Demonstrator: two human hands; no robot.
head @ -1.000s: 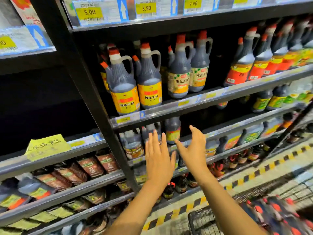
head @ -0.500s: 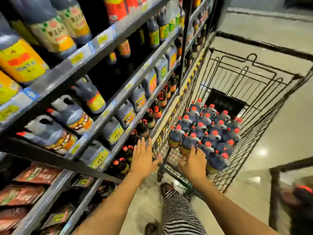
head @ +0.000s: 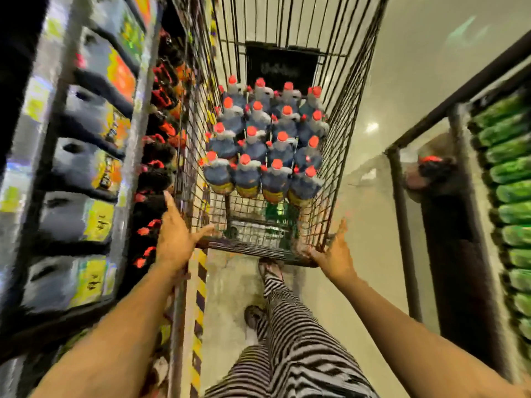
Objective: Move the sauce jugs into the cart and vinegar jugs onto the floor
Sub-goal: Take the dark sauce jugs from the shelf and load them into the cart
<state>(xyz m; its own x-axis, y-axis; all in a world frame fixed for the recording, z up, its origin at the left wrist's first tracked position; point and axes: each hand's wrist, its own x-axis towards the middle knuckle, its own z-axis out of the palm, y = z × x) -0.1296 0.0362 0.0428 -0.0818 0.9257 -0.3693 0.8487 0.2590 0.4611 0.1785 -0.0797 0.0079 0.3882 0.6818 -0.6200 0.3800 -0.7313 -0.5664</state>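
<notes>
At 6 o'clock, nearest the camera, the person's legs in black-and-white striped trousers (head: pixel 290 349) stand on a pale, glossy floor (head: pixel 230 282), one foot (head: pixel 253 314) set ahead of the other. A yellow-and-black hazard stripe (head: pixel 198 297) runs along the floor at 7 o'clock, at the base of the shelving.

Both bare forearms reach forward. The left hand (head: pixel 175 239), at 8 o'clock, is spread, fingers straight and the thumb pointing at the near left corner of the cart (head: pixel 258 248). The right hand (head: pixel 334 255), at 4 o'clock, is also spread and holds nothing. Its fingers are at the cart's near right corner, but blur hides whether either hand touches the wire.

In the wire basket, towards 12 o'clock, the sauce jugs (head: pixel 258 150) stand upright in tight rows, dark-bodied with red caps, filling the middle and far part while bare mesh shows at the near end. A black panel (head: pixel 283 68) closes the far end.

From 8 to 11 o'clock the shelving (head: pixel 143 110) carries blurred shelf jugs (head: pixel 77 168) with yellow and orange labels. At 3 o'clock a dark metal rack (head: pixel 402 225) holds rows of green packs (head: pixel 511 168). Beyond the cart, at 1 o'clock, the floor shows a light reflection (head: pixel 372 127).
</notes>
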